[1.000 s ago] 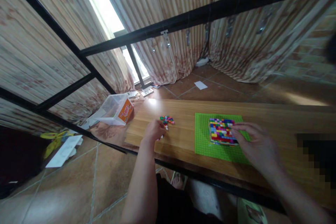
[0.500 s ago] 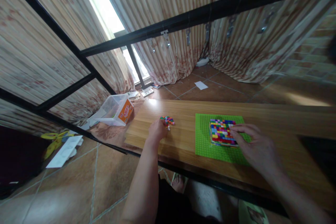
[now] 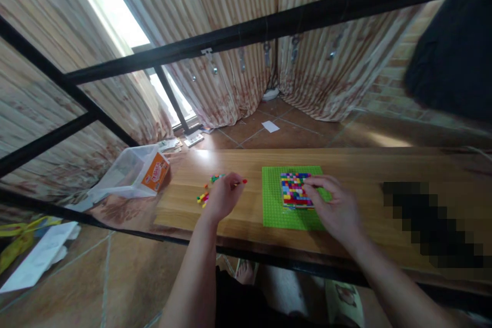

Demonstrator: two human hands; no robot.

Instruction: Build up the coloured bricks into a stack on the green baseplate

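Note:
A green studded baseplate [image 3: 271, 215] lies on the wooden table, bearing a low block built of many-coloured small bricks [image 3: 294, 189]. My right hand [image 3: 336, 205] is at the block's right side, thumb and forefinger pinched together at its top edge; whatever may be between them is hidden. Left of the baseplate, my left hand [image 3: 225, 196] hovers over the table, its fingers closed on a small red brick [image 3: 245, 181] that pokes out at the fingertips. Loose coloured bricks [image 3: 202, 198] lie scattered beside and behind that hand, partly covered by it.
A clear plastic box [image 3: 126, 169] with an orange label stands off the table's left end. A black metal rail [image 3: 246, 31] with hooks crosses above the far side. A dark pixelated patch [image 3: 430, 225] covers the table's right part. White paper [image 3: 270, 126] lies on the tiled floor.
My left hand has risen from the brick pile and come nearer the baseplate, a red brick now in its fingers. The pile looks more spread out. My right hand stays at the block; the view has shifted.

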